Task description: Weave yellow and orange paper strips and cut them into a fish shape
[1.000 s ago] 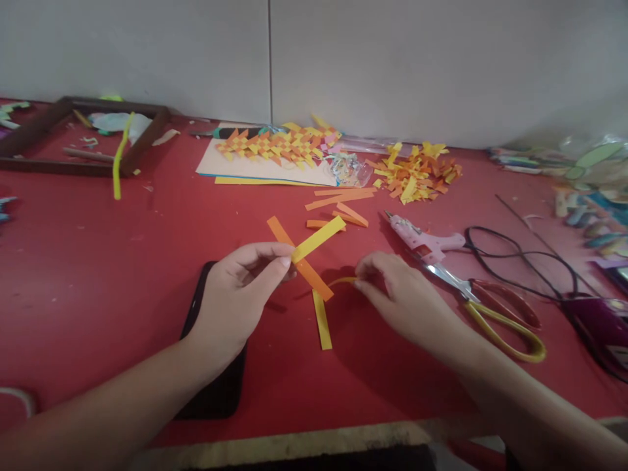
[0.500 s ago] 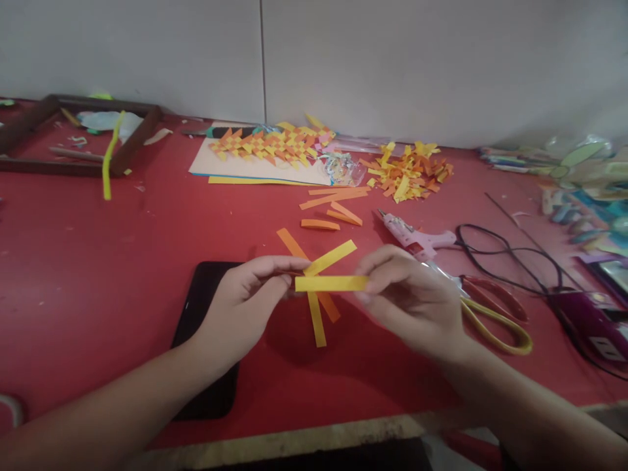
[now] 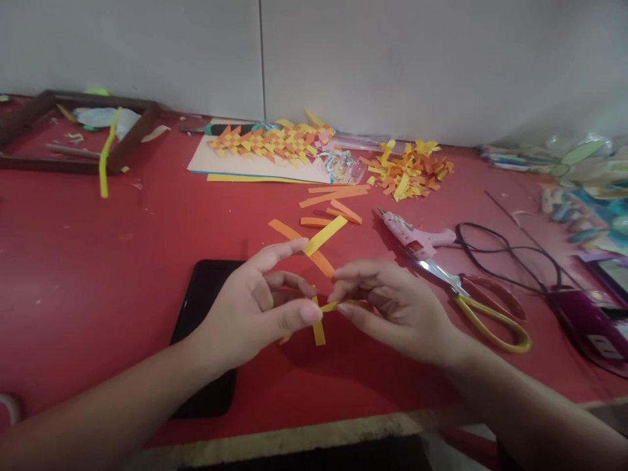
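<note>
My left hand (image 3: 265, 294) is closed, thumb and fingers pinching a yellow paper strip (image 3: 328, 306). Its index fingertip touches the lower end of a second yellow strip (image 3: 328, 234), which slants up to the right. My right hand (image 3: 392, 304) pinches the first strip's other side between thumb and fingers. An orange strip (image 3: 282, 229) runs diagonally behind the left index finger, its lower end close to the right fingertips. Below the left thumb another yellow strip (image 3: 319, 333) hangs down. How the strips are joined is hidden by the fingers.
Loose orange strips (image 3: 333, 195) lie beyond my hands. A glue gun (image 3: 417, 235) and scissors (image 3: 461, 294) rest at right. A black phone-like slab (image 3: 206, 386) is under my left wrist. Folded paper pieces (image 3: 409, 173), a woven paper chain (image 3: 269, 145) and a wooden frame (image 3: 152, 121) sit behind.
The horizontal yellow strip has been brought down and turned, now mostly covered by fingers. My right hand has moved left and lower; my left thumb has shifted right and down, away from the index finger.
</note>
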Demonstrator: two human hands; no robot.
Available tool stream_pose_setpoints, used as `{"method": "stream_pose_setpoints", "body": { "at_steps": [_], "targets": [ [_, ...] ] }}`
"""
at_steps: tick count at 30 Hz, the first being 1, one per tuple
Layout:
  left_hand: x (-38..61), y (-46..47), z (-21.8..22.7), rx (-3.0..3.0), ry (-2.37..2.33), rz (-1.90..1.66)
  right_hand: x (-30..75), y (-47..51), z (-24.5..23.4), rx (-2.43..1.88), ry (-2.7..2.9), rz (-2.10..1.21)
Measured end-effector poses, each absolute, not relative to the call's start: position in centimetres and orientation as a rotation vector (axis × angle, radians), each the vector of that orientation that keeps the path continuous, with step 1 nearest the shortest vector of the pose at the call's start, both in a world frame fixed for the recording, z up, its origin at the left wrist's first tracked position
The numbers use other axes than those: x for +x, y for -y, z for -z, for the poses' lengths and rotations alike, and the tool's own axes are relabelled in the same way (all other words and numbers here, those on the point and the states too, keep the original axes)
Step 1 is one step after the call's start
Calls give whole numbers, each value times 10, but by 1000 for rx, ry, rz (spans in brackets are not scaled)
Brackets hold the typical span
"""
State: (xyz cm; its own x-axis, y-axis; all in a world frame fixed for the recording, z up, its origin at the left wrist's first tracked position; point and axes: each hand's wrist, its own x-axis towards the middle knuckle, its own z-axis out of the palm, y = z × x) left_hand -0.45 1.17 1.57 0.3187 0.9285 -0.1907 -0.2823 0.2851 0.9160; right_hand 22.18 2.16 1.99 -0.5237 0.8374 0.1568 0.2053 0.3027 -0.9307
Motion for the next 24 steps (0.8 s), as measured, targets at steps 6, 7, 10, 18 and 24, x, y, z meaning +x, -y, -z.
{"method": "stream_pose_setpoints", "body": {
  "at_steps": [6,7,10,18,24],
  "targets": [
    [-5,-7,-15,1005,-787,-982,221,-21,-19,-1010,1907,-1223],
    [-5,-6,-15,1033,-787,-997,221,-21,-19,-1019,1903,-1211],
    [-4,-7,-14,1139,-919,-1034,220,-21,-18,-1040,1907,-1178],
    [-5,-13,-9,1208,-1185,-1035,222,-23,-26,-1142,1858,-1232],
    [-2,-13,-15,1102,-1066,-1032,220,-27,-39,-1195,1927,-1109]
  ]
}}
